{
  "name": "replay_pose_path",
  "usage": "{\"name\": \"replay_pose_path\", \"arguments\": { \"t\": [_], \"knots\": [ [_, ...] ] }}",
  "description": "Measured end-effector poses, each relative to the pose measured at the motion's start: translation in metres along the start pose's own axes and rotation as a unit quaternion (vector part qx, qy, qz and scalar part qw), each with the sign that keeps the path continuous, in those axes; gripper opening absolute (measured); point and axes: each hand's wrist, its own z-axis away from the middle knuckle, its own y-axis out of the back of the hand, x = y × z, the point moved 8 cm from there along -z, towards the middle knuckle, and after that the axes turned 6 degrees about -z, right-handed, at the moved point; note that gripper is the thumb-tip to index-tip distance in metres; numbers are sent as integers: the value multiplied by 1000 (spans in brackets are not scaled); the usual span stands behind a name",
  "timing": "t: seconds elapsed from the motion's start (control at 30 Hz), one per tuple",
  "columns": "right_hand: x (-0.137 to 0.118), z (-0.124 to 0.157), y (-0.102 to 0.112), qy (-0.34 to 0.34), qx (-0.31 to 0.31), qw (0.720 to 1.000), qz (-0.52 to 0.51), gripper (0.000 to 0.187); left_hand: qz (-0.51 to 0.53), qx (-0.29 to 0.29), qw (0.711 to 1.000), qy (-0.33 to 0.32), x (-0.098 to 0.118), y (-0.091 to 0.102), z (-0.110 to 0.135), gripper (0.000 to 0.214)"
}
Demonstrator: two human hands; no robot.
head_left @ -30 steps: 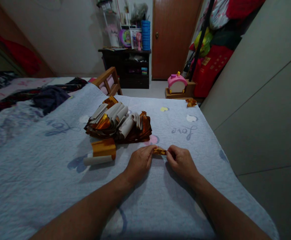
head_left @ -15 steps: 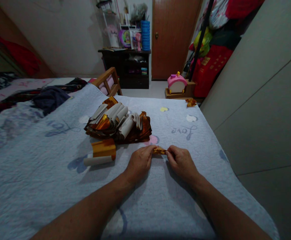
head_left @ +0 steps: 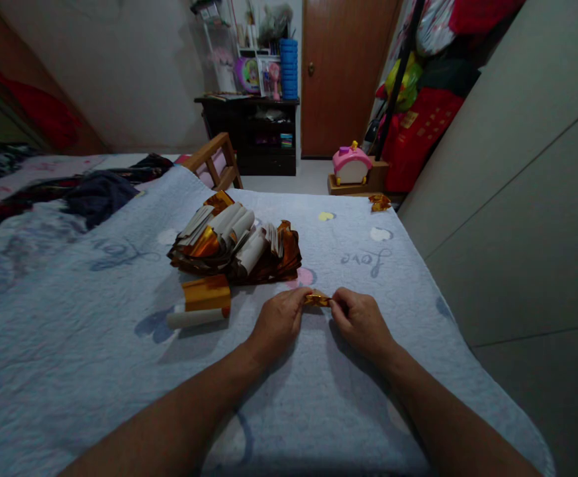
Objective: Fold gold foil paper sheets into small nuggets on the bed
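Between my two hands is a small folded piece of gold foil paper [head_left: 317, 301], held just above the bed cover. My left hand [head_left: 279, 317] pinches its left end, and my right hand [head_left: 363, 319] pinches the right end between thumb and fingers. The fingertips partly hide both ends. Left of my left hand lies a single gold sheet [head_left: 206, 295] with its near edge curled over, showing a pale back. Behind it sits a thick pile of gold and grey-white paper sheets [head_left: 249, 248], many of them curled.
Folded gold pieces [head_left: 379, 203] lie at the far right corner of the pale blue bed cover [head_left: 134, 371]. Dark clothes [head_left: 100, 197] are heaped at left. Beyond the bed stand a wooden chair [head_left: 222, 159] and a pink toy [head_left: 351, 164]; a pale cabinet [head_left: 527, 165] borders the right side.
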Motion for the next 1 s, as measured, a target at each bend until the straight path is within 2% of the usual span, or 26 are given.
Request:
{"name": "replay_pose_path", "arguments": {
  "t": [0.2, 0.57, 1.0],
  "knots": [
    [0, -1, 2, -9, 5, 1000, -11, 22, 13, -2, 1000, 5, 0, 1, 0, 29],
    [6, -4, 7, -36, 9, 996, -80, 26, 103, -26, 990, 93, -4, 9, -2, 28],
    [8, -3, 3, -30, 10, 999, -39, 19, 83, -24, 993, 80, -6, 1, -2, 26]
  ]
}}
